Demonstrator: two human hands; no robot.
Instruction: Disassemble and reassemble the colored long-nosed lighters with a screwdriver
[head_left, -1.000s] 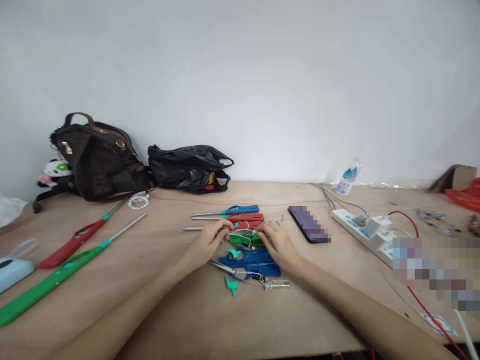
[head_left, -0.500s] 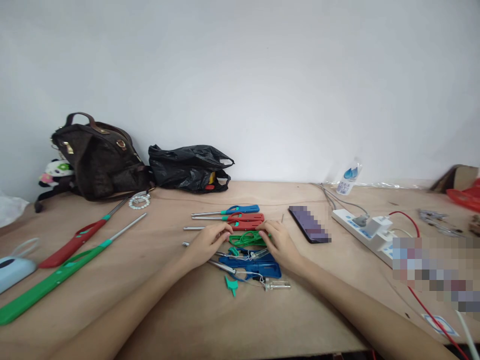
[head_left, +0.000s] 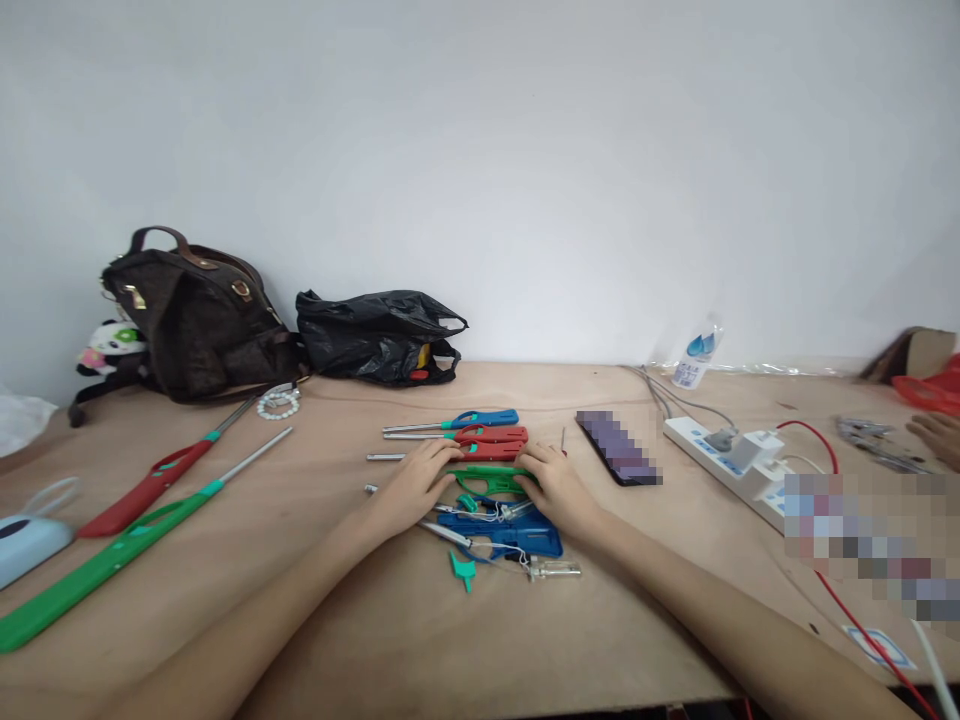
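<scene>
Left hand (head_left: pixel 420 485) and right hand (head_left: pixel 559 488) seem to steady the green shell (head_left: pixel 507 482) between them, clamped or not unclear; lifting calls for pinching.

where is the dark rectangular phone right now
In the head view, the dark rectangular phone lies right of centre, between the person's right hand and the long white plastic power strip.

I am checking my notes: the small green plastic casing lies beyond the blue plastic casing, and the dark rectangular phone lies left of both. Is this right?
Not quite: in the head view, the dark rectangular phone lies right of both, not left. The small green plastic casing does lie beyond the blue plastic casing.
</scene>
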